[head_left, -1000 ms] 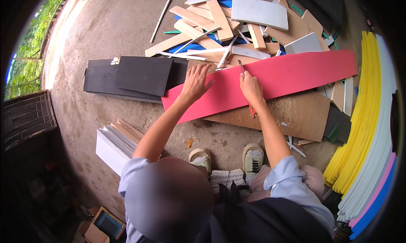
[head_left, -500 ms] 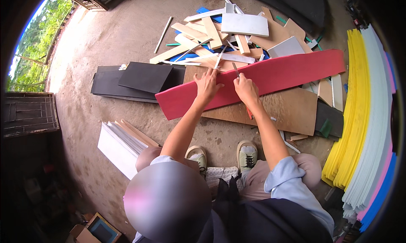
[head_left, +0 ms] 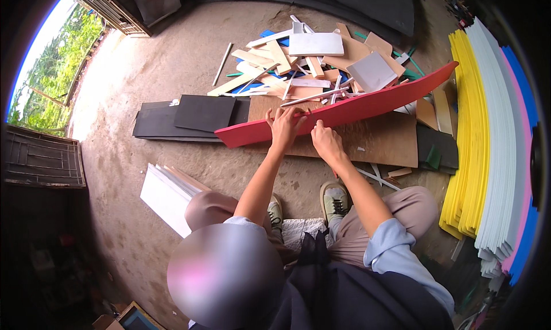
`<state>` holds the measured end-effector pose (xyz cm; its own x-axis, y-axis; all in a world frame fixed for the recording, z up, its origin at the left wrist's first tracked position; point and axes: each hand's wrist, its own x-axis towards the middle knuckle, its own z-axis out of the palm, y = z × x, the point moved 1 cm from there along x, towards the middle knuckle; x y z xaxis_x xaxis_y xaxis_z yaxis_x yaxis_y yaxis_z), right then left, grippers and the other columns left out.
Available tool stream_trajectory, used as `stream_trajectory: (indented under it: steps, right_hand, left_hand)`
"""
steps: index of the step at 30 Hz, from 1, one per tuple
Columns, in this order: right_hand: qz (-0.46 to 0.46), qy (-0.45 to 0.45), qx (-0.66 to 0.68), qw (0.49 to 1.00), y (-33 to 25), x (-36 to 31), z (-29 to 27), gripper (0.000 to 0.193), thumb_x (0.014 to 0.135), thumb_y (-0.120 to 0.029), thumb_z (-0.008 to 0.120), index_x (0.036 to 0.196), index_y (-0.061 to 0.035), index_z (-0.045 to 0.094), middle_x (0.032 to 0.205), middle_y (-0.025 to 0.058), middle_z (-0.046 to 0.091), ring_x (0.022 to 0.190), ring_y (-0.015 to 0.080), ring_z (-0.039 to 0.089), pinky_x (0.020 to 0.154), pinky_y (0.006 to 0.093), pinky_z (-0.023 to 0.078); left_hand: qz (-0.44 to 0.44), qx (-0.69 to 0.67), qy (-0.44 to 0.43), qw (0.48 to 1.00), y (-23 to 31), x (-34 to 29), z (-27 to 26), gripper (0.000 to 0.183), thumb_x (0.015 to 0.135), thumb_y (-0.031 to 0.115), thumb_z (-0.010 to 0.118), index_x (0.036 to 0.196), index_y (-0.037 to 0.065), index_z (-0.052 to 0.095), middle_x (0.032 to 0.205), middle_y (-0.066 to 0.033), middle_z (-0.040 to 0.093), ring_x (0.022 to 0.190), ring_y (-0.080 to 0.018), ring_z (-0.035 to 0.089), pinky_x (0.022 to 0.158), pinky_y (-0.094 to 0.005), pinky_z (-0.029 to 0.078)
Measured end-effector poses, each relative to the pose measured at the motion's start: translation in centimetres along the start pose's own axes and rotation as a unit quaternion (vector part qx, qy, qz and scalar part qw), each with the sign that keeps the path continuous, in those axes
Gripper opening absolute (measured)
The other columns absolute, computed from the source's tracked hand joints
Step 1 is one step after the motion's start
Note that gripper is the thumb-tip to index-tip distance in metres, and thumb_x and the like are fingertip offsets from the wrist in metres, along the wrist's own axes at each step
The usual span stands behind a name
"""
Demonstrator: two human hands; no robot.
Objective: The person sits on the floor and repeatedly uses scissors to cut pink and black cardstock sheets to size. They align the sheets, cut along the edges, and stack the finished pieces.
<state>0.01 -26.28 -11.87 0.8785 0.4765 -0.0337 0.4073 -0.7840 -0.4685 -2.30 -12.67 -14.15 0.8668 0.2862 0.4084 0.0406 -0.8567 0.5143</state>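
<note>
A long red foam sheet lies across the wooden board in front of me, tilted, its right end raised. My left hand is closed on the sheet, with bent fingers at its far edge. Just to the right, my right hand is curled round a knife. Little of the knife shows: a small red end sticks out below the palm. A short dark piece lies by the left fingertips, and I cannot tell whether it is the blade.
Behind the sheet is a heap of white, tan, blue and green offcuts. Black sheets lie left of the board. White panels stand near my knee. Tall yellow sheets and pale blue sheets are stacked at the right.
The red sheet has tipped, so less of its face shows. My right hand has come down and nearer to the left hand. The knife blade that stood above the right hand no longer shows clearly.
</note>
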Motion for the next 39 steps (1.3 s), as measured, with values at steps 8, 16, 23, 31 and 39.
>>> stream_trajectory:
  steps: [8,16,23,31,39]
  right_hand:
    - [-0.001,0.001,-0.034,0.999,-0.4,-0.2,0.1,0.025,0.089,-0.022,0.036,0.088,0.0012,0.045,0.066,0.0245,0.059,0.067,0.0403,0.060,0.059,0.0485,0.049]
    - [0.012,-0.011,-0.033,0.999,-1.0,0.0,0.2,0.025,0.088,-0.018,0.035,0.086,0.0035,0.046,0.071,0.0261,0.059,0.072,0.0400,0.060,0.062,0.0477,0.050]
    - [0.060,-0.068,-0.022,0.996,-2.1,0.5,-1.0,0.020,0.082,-0.010,0.039,0.088,0.0058,0.049,0.079,0.0260,0.061,0.079,0.0375,0.061,0.068,0.0443,0.050]
    - [0.084,-0.142,-0.018,0.986,-1.1,2.0,0.8,0.024,0.079,-0.009,0.042,0.093,0.0073,0.053,0.085,0.0256,0.061,0.083,0.0365,0.061,0.072,0.0431,0.050]
    - [0.138,-0.181,-0.015,0.974,2.7,1.6,9.0,0.027,0.081,-0.009,0.041,0.104,0.0018,0.049,0.092,0.0223,0.060,0.089,0.0348,0.059,0.074,0.0417,0.049]
  left_hand:
    - [-0.057,-0.020,-0.006,0.998,0.1,0.3,0.4,0.025,0.071,0.039,0.065,0.079,0.016,0.064,0.079,0.0029,0.062,0.091,-0.0153,0.050,0.097,-0.0440,0.011]
    - [-0.049,-0.020,0.016,0.998,0.1,0.0,0.6,0.022,0.071,0.037,0.065,0.078,0.016,0.063,0.081,0.0030,0.062,0.092,-0.0147,0.049,0.098,-0.0439,0.011]
    - [-0.050,-0.033,0.000,0.998,0.4,0.1,0.3,0.020,0.070,0.035,0.066,0.077,0.016,0.063,0.079,0.0039,0.061,0.086,-0.0149,0.050,0.094,-0.0429,0.016]
    - [-0.030,-0.034,-0.013,0.999,0.4,-0.6,0.0,0.016,0.068,0.028,0.068,0.077,0.016,0.063,0.077,0.0038,0.059,0.082,-0.0154,0.050,0.088,-0.0407,0.020]
    - [-0.033,-0.073,-0.006,0.997,-0.2,-0.2,0.3,0.016,0.068,0.026,0.068,0.078,0.016,0.063,0.078,0.0035,0.059,0.083,-0.0158,0.049,0.086,-0.0413,0.020]
